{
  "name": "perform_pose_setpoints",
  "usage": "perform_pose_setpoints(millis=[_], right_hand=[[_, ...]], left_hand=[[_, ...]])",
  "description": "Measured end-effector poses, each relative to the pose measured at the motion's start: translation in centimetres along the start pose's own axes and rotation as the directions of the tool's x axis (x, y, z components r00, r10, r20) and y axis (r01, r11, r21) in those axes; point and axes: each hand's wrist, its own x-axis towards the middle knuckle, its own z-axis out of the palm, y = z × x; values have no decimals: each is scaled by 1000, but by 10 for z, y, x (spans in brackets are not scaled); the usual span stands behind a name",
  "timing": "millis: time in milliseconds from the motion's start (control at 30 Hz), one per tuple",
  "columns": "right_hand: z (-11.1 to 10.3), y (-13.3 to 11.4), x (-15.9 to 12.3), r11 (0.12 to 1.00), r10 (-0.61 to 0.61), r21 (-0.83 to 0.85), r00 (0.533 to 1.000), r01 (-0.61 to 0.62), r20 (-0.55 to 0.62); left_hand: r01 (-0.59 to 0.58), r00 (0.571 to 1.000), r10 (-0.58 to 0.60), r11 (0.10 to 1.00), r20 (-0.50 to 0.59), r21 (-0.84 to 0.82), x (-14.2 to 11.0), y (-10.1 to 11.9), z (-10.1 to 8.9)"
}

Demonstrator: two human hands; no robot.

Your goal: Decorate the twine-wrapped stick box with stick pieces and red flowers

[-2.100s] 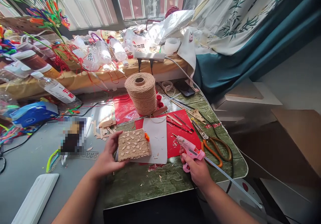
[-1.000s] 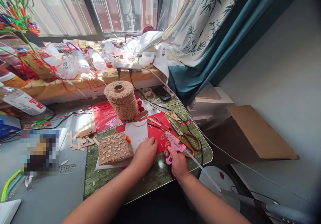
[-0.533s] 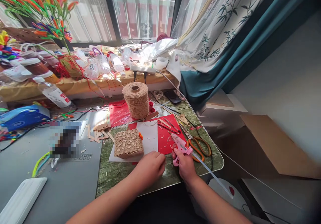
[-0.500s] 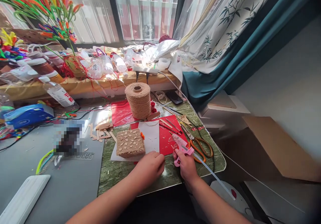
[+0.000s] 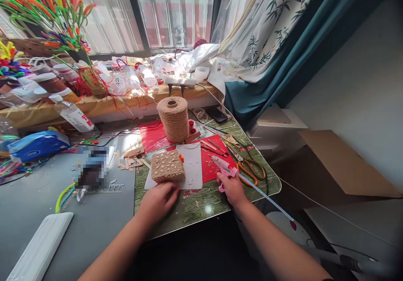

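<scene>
A twine-covered box (image 5: 168, 166), with small pale wood chips over its top and an orange bit at its far right corner, rests on a white sheet (image 5: 192, 163). My left hand (image 5: 159, 201) lies at the box's near side, thumb apart from the fingers. Its fingertips are partly hidden, and I cannot tell whether they touch the box. My right hand (image 5: 232, 191) is closed around the handle of a pink glue gun (image 5: 224, 167), whose nozzle points up and left. A long translucent glue stick (image 5: 266, 197) sticks out behind the gun.
Behind the box stands a large spool of twine (image 5: 174, 121). Orange-handled scissors (image 5: 252, 170) lie beside the glue gun on red paper (image 5: 212, 170). Wooden sticks (image 5: 130, 159) are piled left of the box. A power strip (image 5: 180, 82) and bottles line the sill.
My left hand has moved left, from near the glue gun to the box's near side, and its thumb has spread. My right hand still grips the glue gun. The view has shifted slightly.
</scene>
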Motion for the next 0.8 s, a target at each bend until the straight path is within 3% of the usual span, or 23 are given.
perform_pose_setpoints(millis=[233,400,600,800], right_hand=[[2,-2,-2,998,-44,-37,999,45,15],[2,-2,-2,999,-45,-23,999,45,24],[0,1,-2,999,-44,-28,999,45,31],[0,0,-2,999,-33,-3,998,33,61]], left_hand=[[-84,995,96,929,-15,360,-1,-8,11],[-107,989,137,916,-52,388,0,12,22],[23,999,-33,947,27,321,29,49,31],[173,975,-206,937,80,303,48,58,35]])
